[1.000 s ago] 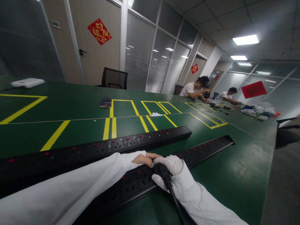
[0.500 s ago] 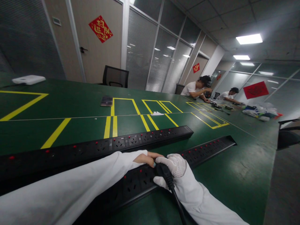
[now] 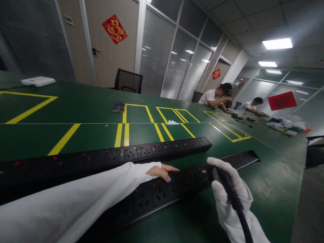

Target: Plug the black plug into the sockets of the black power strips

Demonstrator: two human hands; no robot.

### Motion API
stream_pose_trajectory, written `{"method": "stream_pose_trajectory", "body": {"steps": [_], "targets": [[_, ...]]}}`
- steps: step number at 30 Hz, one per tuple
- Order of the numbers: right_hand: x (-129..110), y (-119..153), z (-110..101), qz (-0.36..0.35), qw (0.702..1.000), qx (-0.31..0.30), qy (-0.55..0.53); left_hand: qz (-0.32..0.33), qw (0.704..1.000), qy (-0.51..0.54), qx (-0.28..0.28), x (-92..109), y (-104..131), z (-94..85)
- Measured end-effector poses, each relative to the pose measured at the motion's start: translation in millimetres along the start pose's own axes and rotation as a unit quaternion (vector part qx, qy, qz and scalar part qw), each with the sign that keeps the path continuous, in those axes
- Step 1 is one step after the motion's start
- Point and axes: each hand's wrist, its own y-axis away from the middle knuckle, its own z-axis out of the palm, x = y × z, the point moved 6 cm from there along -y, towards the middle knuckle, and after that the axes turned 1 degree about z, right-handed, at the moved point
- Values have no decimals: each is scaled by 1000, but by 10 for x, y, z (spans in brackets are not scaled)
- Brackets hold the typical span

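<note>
Shifted rightward, the plug (image 3: 223, 179) is pinched in the right hand (image 3: 241, 190); left hand (image 3: 160, 171) clasps the power strip (image 3: 160, 193).

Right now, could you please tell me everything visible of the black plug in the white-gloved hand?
The black, plastic-looking plug is held between thumb and fingers of the white-gloved right hand, its front end pointing up and left. A ribbed collar leads to a thick black cord running off the bottom edge. Whether the plug touches the nearer long black power strip is unclear.
</note>
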Motion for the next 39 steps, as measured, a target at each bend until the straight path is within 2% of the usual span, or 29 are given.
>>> {"method": "stream_pose_trajectory", "body": {"steps": [2,4,7,11,14,21,28,35,39], "targets": [[58,-3,33,27,999,-36,16,5,1000,-1,-3,10,1,-6],[124,24,161,33,995,-96,27,15,1000,-4,-7,27,8,-6],[183,74,329,5,988,-154,28,17,1000,-10,-13,30,17,-5],[206,110,420,-45,980,-192,38,31,999,-8,-27,36,12,4],[253,136,477,-68,967,-229,90,37,999,-1,-40,34,8,9],[248,121,540,-127,955,-248,99,23,1000,12,-16,9,25,-6],[199,169,589,-145,948,-259,116,27,999,3,-23,74,51,49],[204,201,573,-87,955,-257,122,19,1000,1,-24,80,54,43],[243,218,592,-90,957,-258,96,14,1000,0,-9,75,66,40]]}}
